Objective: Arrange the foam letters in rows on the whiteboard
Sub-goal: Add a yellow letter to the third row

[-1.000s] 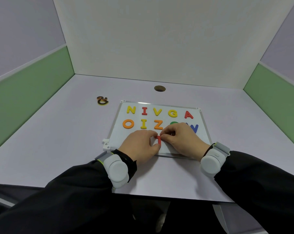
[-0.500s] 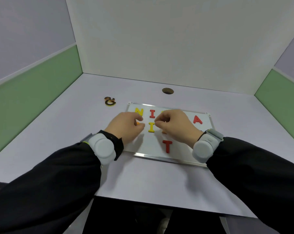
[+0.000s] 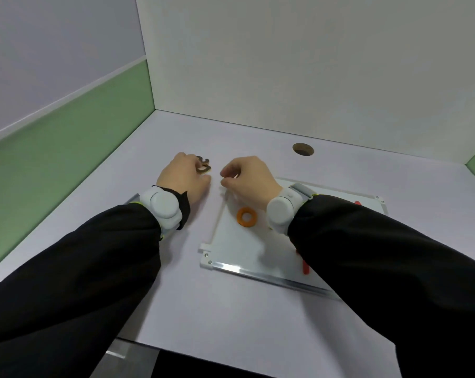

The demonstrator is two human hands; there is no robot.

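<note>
Table (image 3: 230, 309): pale surface filling the middle of the frame; its near edge runs along the bottom, white walls close it at the back, green-banded panels at left and far right. Bare room lies at lower centre and along the left side.
Sleeves: two black sleeves come in from the lower corners; the right one covers much of the whiteboard.
Whiteboard (image 3: 239, 249): flat on the table, right of centre, its near metal edge and left corner bracket showing.
Right hand (image 3: 248, 177): over the board's upper left corner, fingers curled, thumb and forefinger tips close together; I cannot tell whether they pinch anything.
Left hand (image 3: 185, 175): on the table left of the board, fingers curled onto the dark letters.
Cable hole (image 3: 303, 149): round, upper right of the table, near the back wall.
Orange O (image 3: 247, 217): on the board, just beside the right wrist.
Dark letters (image 3: 204, 165): small stack off the board, upper centre, under the left fingertips.
Red letter (image 3: 305, 268): only a sliver shows beside the right sleeve.
</note>
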